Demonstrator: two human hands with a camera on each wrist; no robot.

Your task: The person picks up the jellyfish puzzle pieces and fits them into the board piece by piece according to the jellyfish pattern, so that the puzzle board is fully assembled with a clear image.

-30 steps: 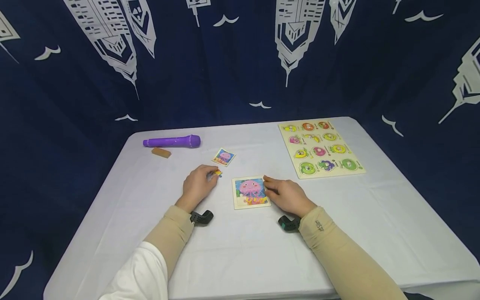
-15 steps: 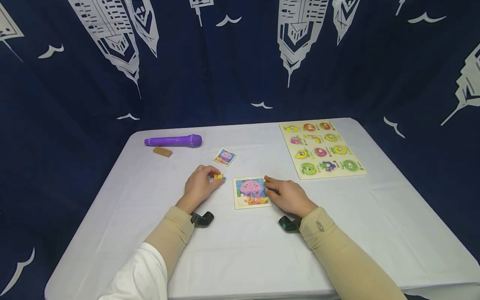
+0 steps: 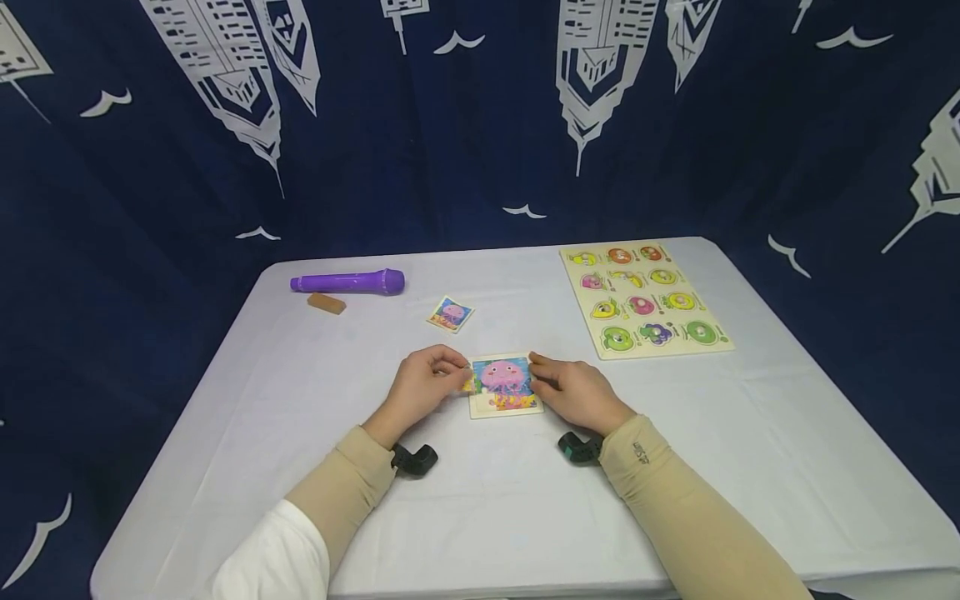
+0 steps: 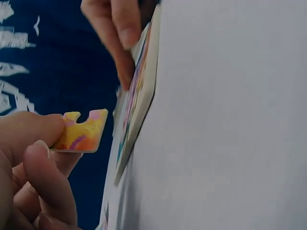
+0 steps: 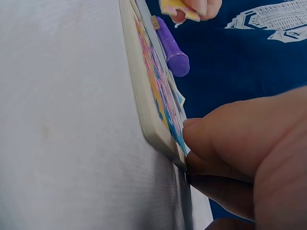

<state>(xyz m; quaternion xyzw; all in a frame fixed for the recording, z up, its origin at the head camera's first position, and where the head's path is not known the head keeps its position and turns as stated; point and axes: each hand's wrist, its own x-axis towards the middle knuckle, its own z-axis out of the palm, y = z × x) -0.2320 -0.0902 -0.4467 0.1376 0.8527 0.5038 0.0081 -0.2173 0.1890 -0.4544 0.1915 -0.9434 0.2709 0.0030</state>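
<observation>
In the head view a small square jigsaw puzzle with a pink jellyfish lies in its pale wooden tray (image 3: 506, 413). The tray's bare lower left corner shows no picture. My left hand (image 3: 423, 387) is at its left edge, pinching a yellow puzzle piece (image 4: 82, 134) between thumb and fingers. The left wrist view shows that piece raised off the table, one notch in its edge, apart from the tray. At the tray's right side, my right hand (image 3: 577, 393) grips the edge with thumb and fingers; the right wrist view shows its thumb (image 5: 206, 136) against the rim.
Behind the tray lies a small jellyfish picture card (image 3: 451, 314). A purple toy microphone (image 3: 347, 283) and a brown block (image 3: 326, 304) are at the back left. A fruit puzzle board (image 3: 645, 300) lies at the back right of the white-covered table (image 3: 480, 508).
My left hand has picked up the yellow puzzle piece near the picture card and carried it right and towards me, to the tray's left edge. My right hand stays at the tray.
</observation>
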